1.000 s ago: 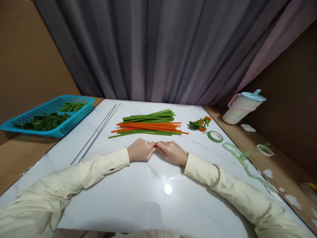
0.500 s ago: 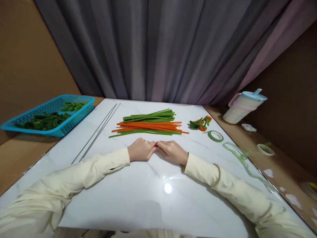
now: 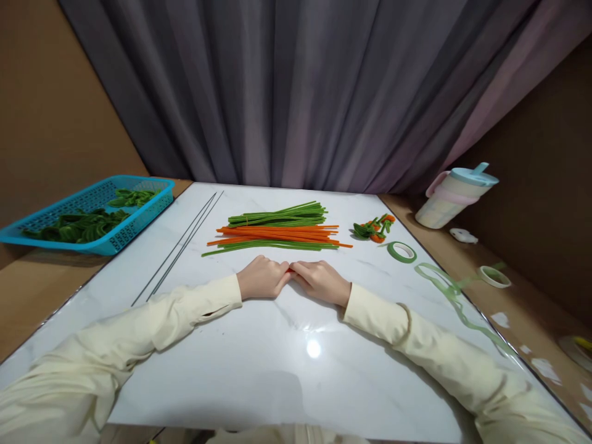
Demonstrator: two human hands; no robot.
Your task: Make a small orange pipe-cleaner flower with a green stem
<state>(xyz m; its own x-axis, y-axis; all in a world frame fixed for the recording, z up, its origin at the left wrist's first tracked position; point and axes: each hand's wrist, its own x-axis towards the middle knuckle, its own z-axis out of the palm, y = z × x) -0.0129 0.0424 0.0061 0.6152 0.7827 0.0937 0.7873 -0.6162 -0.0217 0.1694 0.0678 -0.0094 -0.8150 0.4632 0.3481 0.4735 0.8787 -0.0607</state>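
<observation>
My left hand (image 3: 263, 277) and my right hand (image 3: 322, 281) meet fingertip to fingertip above the white tabletop, both closed. Between them a small bit of an orange pipe cleaner (image 3: 290, 269) shows; the fingers hide the rest. Just beyond lie a bundle of orange pipe cleaners (image 3: 277, 234), a few loose green pipe cleaners (image 3: 277, 246) and a thicker green bundle (image 3: 277, 217). To the right is a small cluster of orange and green pipe-cleaner flowers (image 3: 374, 228), with a roll of green tape (image 3: 401, 251) near it.
A blue basket (image 3: 104, 246) with green leaf shapes stands at left. Thin dark wires (image 3: 180, 250) lie on the table's left side. At right are a tumbler (image 3: 456, 197), a loose green tape strip (image 3: 456, 296), another tape roll (image 3: 494, 277) and white scraps. A grey curtain (image 3: 287, 92) hangs behind.
The view has shifted very slightly. Both hands keep the same pinch on the orange pipe cleaner, with hardly any visible movement.
</observation>
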